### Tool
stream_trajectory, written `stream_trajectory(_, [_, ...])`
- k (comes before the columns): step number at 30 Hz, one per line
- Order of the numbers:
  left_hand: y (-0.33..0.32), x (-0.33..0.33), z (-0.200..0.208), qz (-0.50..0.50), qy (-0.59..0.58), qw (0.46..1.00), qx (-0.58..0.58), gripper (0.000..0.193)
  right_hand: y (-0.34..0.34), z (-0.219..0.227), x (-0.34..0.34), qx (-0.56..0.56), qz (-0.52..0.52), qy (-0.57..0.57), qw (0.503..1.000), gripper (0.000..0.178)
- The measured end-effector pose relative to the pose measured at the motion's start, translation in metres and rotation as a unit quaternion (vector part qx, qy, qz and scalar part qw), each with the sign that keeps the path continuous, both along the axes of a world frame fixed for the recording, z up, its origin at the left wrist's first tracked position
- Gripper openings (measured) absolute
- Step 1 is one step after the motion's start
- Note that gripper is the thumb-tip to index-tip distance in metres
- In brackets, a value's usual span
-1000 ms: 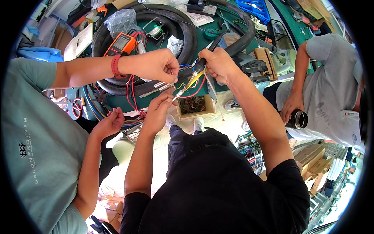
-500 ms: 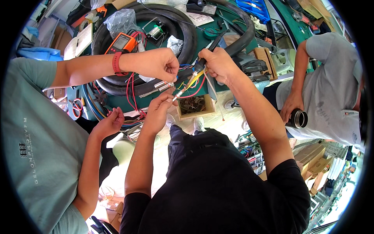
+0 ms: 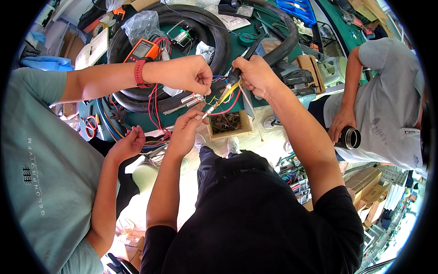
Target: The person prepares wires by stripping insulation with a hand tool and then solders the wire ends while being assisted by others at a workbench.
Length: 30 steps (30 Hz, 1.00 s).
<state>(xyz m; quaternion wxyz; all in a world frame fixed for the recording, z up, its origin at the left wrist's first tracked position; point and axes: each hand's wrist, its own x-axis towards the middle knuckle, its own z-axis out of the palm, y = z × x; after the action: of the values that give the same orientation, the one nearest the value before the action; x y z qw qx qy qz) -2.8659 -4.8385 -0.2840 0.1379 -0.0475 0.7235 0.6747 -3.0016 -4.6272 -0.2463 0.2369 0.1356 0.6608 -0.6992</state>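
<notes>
My right hand (image 3: pixel 254 76) is closed round the black handle of a soldering iron (image 3: pixel 233 76). Its metal barrel slants down to the left, toward a small metal connector (image 3: pixel 208 112) with thin wires at it. My left hand (image 3: pixel 184 131) pinches that connector at its lower end. Whether the iron's tip touches it is too small to tell. A co-worker's hand (image 3: pixel 197 76) pinches a very thin strand just above the joint. Beside it lie silver cylindrical connectors (image 3: pixel 192 99). Yellow and red wires (image 3: pixel 233 102) loop near the iron.
A wooden box (image 3: pixel 230 132) of scraps stands below my hands. Thick black cable (image 3: pixel 223 36) coils over the green bench, around an orange multimeter (image 3: pixel 143 49) and a wire spool (image 3: pixel 183 37). Scissors (image 3: pixel 91 126) lie left. At right, another person holds a dark flask (image 3: pixel 350 138).
The co-worker's pinching hand has shifted slightly right, closer to the iron. My own two hands have hardly moved and keep their grips.
</notes>
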Motion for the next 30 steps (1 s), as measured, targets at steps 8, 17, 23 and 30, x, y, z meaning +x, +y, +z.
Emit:
stream_trajectory(8, [0.0019, -0.0010, -0.0050, 0.013, 0.036, 0.999, 0.005, 0.021, -0.0004, 0.0000, 0.0004, -0.007, -0.001, 0.002, 1.000, 0.022])
stream_trajectory(17, [0.0027, -0.0002, -0.0046, 0.017, 0.026, 0.999, 0.010, 0.022, -0.0015, 0.0006, 0.0010, -0.004, -0.012, -0.005, 1.000, 0.022])
stream_trajectory(23, [0.0003, -0.0001, -0.0002, -0.002, 0.006, 1.000, -0.008, 0.022, -0.0006, -0.0009, 0.0003, -0.001, -0.012, -0.003, 1.000, 0.022])
stream_trajectory(30, [-0.0001, 0.0004, -0.0026, 0.002, 0.016, 1.000, 0.000, 0.022, -0.0011, -0.0014, 0.0003, 0.000, -0.008, -0.002, 1.000, 0.022])
